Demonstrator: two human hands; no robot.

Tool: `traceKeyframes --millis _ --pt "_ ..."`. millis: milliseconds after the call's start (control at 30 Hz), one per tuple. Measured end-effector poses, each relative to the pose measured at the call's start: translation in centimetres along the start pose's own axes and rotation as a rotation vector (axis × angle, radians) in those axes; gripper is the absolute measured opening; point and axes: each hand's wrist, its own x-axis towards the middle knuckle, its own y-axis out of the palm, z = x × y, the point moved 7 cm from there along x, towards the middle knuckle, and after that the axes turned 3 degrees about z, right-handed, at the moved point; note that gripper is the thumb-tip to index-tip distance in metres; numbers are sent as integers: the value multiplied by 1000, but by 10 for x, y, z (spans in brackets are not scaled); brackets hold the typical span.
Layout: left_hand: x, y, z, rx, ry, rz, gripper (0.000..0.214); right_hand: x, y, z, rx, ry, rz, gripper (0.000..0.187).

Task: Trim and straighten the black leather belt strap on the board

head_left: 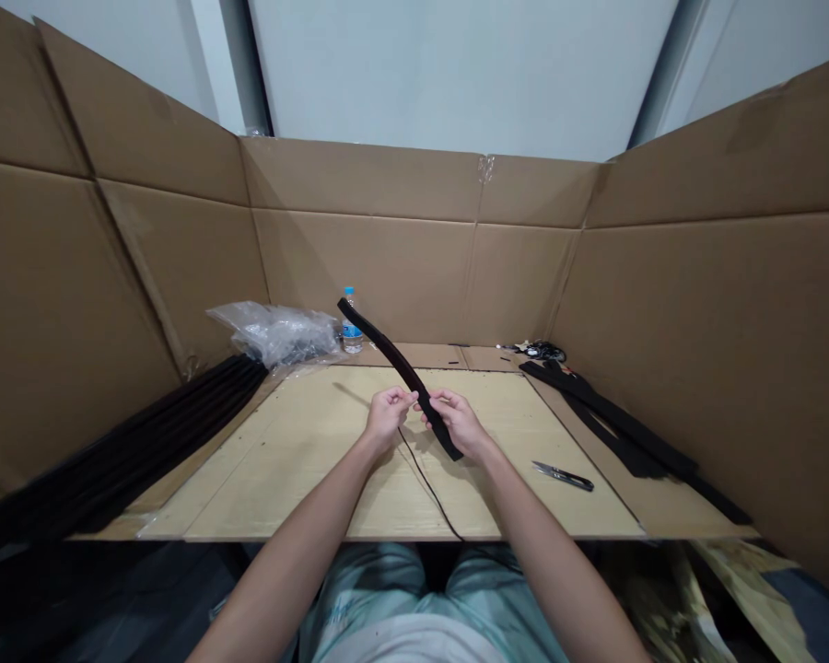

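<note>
Tbl (283,470): btl (352,341), bag (286,333), held strip (396,358)

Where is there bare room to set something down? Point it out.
The pale board is bare between the left hand and the black bundle, and between the right hand and right-side strips, behind the snips. Crowded: the middle, with held strip and cord, and both side margins.

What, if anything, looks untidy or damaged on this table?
Mainly the black strips on the right: they lie crossed at angles, whereas the black bundle on the left is roughly aligned. I see no spill or clear damage.
</note>
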Motion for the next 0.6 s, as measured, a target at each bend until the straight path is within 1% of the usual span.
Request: traceKeyframes --millis 133,300,467,600 --pt "1 2 1 10 -16 0 49 3 -4 -2 -27 -29 -23 37" --pt "1 3 2 15 -29 8 48 5 -7 -7 -69 -15 -25 43" --pt "0 3 3 35 -32 27 47 7 -8 -9 -104 -27 -42 34" --pt "0 3 3 47 -20 31 46 7 -8 -8 -119 -26 -50 35"
